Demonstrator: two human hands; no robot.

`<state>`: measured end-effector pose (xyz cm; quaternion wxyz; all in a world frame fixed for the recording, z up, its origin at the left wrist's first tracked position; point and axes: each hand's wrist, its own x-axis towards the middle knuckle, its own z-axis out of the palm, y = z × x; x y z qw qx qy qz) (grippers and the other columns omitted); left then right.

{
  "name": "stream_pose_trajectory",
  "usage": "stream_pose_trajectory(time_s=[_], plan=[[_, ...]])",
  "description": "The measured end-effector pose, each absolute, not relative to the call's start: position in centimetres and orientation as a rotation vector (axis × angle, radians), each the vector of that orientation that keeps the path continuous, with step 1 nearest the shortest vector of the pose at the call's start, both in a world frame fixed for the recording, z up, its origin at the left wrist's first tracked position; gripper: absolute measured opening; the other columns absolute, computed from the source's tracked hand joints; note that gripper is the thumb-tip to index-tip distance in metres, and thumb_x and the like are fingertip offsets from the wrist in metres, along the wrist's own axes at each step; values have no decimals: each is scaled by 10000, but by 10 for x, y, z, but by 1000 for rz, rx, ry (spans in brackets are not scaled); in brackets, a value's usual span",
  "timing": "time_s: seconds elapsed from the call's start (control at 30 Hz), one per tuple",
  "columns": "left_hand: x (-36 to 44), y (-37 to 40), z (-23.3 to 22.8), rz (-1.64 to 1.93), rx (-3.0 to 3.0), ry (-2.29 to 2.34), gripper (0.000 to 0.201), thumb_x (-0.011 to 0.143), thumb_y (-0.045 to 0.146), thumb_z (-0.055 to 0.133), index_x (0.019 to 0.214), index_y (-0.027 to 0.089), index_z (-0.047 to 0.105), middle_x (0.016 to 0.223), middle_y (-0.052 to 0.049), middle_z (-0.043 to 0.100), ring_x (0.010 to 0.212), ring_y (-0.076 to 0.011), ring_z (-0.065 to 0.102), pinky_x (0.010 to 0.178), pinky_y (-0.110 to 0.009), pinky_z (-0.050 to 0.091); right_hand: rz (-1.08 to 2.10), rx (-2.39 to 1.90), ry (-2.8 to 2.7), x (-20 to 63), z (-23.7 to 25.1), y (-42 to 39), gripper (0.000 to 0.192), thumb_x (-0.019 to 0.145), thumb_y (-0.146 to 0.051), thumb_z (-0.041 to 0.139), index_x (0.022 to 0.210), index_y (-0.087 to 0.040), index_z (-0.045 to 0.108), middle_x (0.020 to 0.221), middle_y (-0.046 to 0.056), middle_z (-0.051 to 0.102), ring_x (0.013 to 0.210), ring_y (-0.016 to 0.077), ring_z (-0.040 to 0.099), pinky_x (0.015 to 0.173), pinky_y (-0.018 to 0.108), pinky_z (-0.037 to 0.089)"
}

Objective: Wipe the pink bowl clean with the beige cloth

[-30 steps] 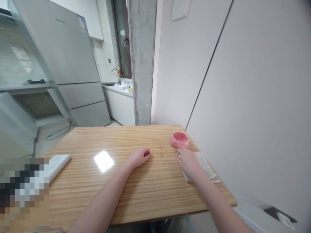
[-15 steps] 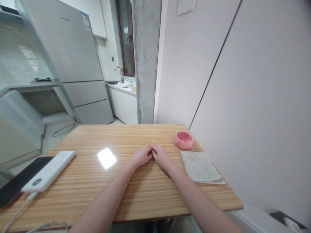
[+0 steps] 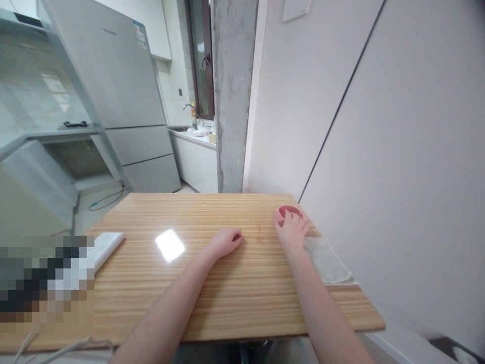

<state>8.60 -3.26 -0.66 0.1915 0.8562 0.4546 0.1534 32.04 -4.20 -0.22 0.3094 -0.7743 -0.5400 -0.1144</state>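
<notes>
My right hand (image 3: 292, 231) lies over a small pink dish (image 3: 285, 210) near the far right corner of the wooden table (image 3: 227, 283), its fingers wrapped around the rim and hiding most of it. My left hand (image 3: 226, 241) rests loosely curled on the table's middle, holding nothing. A folded pale cloth (image 3: 328, 261) lies flat just right of my right wrist, near the wall-side edge.
A white power bank (image 3: 106, 244) lies at the table's left, beside a blurred patch; a cable trails off the front left edge. A wall borders the table on the right. A concrete pillar (image 3: 231, 96), a grey fridge (image 3: 121, 96) and a kitchen counter stand beyond.
My right hand left the cloth, came in beside my left hand, then went out right and forward onto the pink dish. The left hand stayed in place.
</notes>
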Motion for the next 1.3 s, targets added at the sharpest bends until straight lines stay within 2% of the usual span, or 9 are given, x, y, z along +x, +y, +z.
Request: stream_pose_trajectory(time_s=[0.27,0.4,0.47,0.53,0.6,0.73,0.9,1.1,1.3], plan=[[85,-31,-10,459,2392,1265,198,845,286,443,771,186,597,744,-19,632,683,-152,555,619,-257,403,-106,-2157,-1589,326,-7,-35,210,842,-308,482,847,-137,604,971,160,617,1015,289,509,887,449,361],[85,-31,-4,682,2438,1312,348,827,276,508,1163,190,522,1162,-92,578,1040,-205,542,884,-333,431,-44,-1797,-1772,306,-4,-35,191,841,-334,513,799,-155,568,904,114,608,924,237,524,859,362,395],[83,-31,2,835,2545,1314,593,771,277,608,1319,212,391,1395,-109,394,1273,-251,370,1047,-404,317,-6,-1590,-1914,286,-3,-38,154,832,-308,536,768,-169,555,876,91,598,904,223,517,866,355,397],[82,-33,8,882,2683,1243,636,734,261,661,1314,226,402,1468,-91,295,1365,-275,214,1117,-452,200,54,-1414,-2021,266,-1,-44,112,826,-269,547,762,-176,551,859,74,592,888,212,514,873,359,401],[81,-33,13,853,2769,1127,468,740,255,661,1182,210,512,1409,-86,386,1368,-265,206,1131,-449,173,121,-1272,-2110,251,-1,-51,95,823,-258,554,770,-179,554,861,70,590,880,207,515,873,369,409],[75,-30,19,754,2712,1084,187,749,290,658,886,197,570,1065,-86,594,1187,-243,439,1047,-404,328,203,-1127,-2076,246,-1,-58,119,857,-276,496,899,-191,567,959,85,591,962,213,521,896,386,417],[34,-15,32,853,2557,1634,201,723,337,656,789,192,533,984,-92,602,1013,-258,515,917,-375,409,140,-1235,-1799,263,-4,-53,306,887,-302,414,1165,-197,484,1173,118,527,1147,224,455,1006,424,352],[-53,-7,33,769,2325,2404,249,748,399,536,821,166,580,929,-127,622,1002,-318,506,926,-416,350,225,-1291,-1879,264,-9,-46,187,872,-250,415,943,-186,576,994,93,576,1000,212,522,915,382,417],[-94,-14,15,555,2160,2709,359,750,476,501,876,154,595,930,-125,634,933,-301,534,903,-391,360,235,-1307,-1910,261,-11,-46,160,862,-229,429,877,-184,581,950,85,592,954,204,540,880,357,428]])
